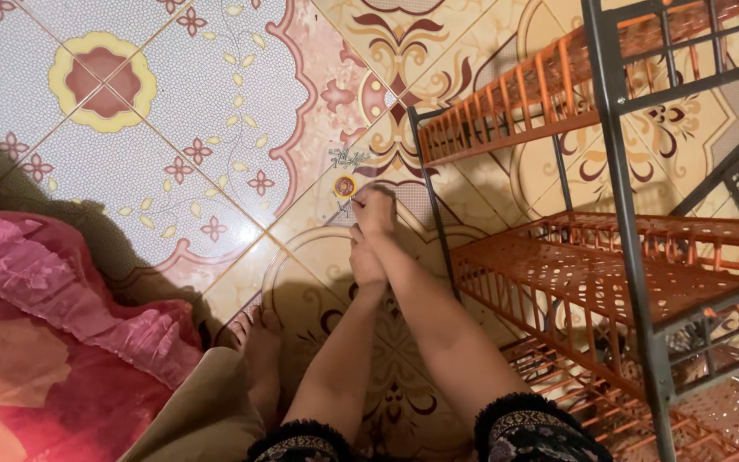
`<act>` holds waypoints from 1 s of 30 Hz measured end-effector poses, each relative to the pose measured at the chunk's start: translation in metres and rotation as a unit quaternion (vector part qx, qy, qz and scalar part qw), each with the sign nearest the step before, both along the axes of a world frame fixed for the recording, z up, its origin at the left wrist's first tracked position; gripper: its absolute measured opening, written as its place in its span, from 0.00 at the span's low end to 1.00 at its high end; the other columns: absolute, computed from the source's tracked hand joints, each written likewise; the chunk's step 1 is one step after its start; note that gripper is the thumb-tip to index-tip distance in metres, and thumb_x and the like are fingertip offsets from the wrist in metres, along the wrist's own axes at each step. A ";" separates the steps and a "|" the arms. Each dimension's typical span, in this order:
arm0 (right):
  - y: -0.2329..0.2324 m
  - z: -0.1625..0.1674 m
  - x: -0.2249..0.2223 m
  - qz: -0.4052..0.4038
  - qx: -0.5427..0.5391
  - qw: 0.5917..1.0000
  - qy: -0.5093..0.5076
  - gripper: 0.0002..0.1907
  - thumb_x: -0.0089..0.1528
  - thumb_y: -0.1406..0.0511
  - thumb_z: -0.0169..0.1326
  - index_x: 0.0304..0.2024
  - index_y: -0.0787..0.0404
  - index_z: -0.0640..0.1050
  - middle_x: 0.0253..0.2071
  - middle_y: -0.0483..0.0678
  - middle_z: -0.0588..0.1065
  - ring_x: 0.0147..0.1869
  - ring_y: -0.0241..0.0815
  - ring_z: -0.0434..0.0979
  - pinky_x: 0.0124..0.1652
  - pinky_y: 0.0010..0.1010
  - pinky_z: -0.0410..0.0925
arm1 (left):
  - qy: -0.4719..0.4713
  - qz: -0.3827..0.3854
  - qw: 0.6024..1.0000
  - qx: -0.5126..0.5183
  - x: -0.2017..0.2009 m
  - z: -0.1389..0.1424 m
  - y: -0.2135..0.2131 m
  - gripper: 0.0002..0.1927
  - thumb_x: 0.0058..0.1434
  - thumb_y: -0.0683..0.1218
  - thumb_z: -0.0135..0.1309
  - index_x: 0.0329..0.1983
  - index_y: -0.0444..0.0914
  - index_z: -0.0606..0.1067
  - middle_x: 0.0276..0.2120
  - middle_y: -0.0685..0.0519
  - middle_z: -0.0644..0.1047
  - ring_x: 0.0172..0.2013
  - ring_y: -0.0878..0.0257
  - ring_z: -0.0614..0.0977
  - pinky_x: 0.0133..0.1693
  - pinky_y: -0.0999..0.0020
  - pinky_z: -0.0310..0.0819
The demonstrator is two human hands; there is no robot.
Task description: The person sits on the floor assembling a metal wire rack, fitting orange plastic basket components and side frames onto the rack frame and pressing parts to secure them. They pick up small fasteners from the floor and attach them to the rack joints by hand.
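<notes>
The small round red-and-yellow piece with thin grey wire-like bits (345,186) lies on the floor, just beyond the fingertips and beside the rack's near grey metal leg (434,214); what it is cannot be told. The right hand (375,211) rests at it, fingers curled close together; whether they pinch it cannot be told. The left hand (364,263) lies against the right wrist, its grip hidden. The orange perforated plastic shelf rack on a grey metal frame (592,274) stands assembled, its tiers seated; work appears confined to the leg's foot. Surface: glossy patterned ceramic floor tiles (173,111). A pink ruffled fabric (44,291) lies to the left.
</notes>
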State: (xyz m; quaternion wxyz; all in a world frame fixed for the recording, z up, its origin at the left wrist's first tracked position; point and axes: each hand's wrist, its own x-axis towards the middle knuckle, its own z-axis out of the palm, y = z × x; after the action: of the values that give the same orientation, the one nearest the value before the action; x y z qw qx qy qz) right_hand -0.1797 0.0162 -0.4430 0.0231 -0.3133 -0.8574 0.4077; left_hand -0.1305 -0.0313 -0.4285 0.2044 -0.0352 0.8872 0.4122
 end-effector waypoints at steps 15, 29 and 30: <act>-0.011 0.010 -0.006 -0.044 0.048 0.992 -0.109 0.07 0.44 0.64 0.59 0.20 0.61 0.77 0.24 0.53 0.72 0.29 0.49 0.73 0.34 0.35 0.67 | 0.009 -0.020 1.000 -0.002 0.007 -0.033 -0.005 0.15 0.47 0.52 0.51 0.31 0.36 0.71 0.26 0.42 0.74 0.27 0.46 0.76 0.28 0.55 0.69; -0.015 0.080 0.055 -0.172 -0.131 0.955 0.201 0.07 0.50 0.72 0.55 0.29 0.67 0.70 0.25 0.47 0.73 0.29 0.33 0.73 0.30 0.21 0.66 | 0.066 0.062 0.996 0.015 -0.001 0.003 -0.011 0.14 0.55 0.48 0.47 0.34 0.32 0.66 0.25 0.42 0.71 0.26 0.46 0.73 0.29 0.55 0.65; -0.014 0.093 0.064 -0.170 -0.138 0.941 0.257 0.07 0.50 0.73 0.54 0.30 0.67 0.70 0.26 0.47 0.73 0.30 0.32 0.73 0.31 0.20 0.67 | 0.097 0.067 0.990 0.076 -0.003 0.006 -0.009 0.12 0.57 0.48 0.47 0.32 0.32 0.67 0.23 0.43 0.71 0.25 0.48 0.72 0.30 0.58 0.65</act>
State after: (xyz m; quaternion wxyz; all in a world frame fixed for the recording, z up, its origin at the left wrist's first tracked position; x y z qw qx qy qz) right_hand -0.1152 0.0024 -0.3501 0.2685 -0.3390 -0.6912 0.5789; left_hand -0.1332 -0.0403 -0.4220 0.0911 -0.0391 0.8647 0.4923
